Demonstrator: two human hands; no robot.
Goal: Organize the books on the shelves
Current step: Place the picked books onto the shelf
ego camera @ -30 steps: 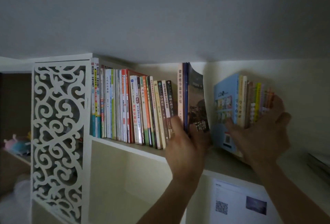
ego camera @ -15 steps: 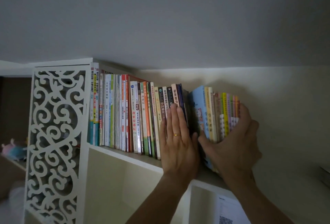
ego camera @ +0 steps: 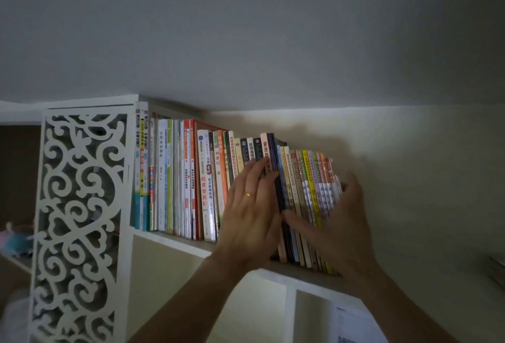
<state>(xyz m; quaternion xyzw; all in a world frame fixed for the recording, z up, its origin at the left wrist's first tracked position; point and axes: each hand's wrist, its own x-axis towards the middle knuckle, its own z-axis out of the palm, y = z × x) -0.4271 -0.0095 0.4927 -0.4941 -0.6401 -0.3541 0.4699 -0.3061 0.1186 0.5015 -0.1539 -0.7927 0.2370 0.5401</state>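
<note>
One long row of upright books point(ego camera: 191, 178) fills the top white shelf point(ego camera: 177, 243) under the ceiling. My left hand point(ego camera: 250, 211), a gold ring on one finger, lies flat with spread fingers against the spines in the middle of the row. My right hand point(ego camera: 338, 222) is wrapped around the right end of the row, thumb across the front of a bunch of thin colourful books point(ego camera: 311, 181), fingers behind the last one. These thin books lean slightly left against the rest. No gap is left in the row.
A white carved scrollwork panel point(ego camera: 79, 219) stands at the shelf's left end. Right of the books the shelf runs bare along the cream wall point(ego camera: 410, 178). Below is an open compartment with a paper sheet point(ego camera: 355, 326). A soft toy point(ego camera: 16, 241) lies far left.
My right hand has pushed the bunch of thin books left until it met the main row, closing the gap. My left hand went from gripping a tall book to lying flat on the spines.
</note>
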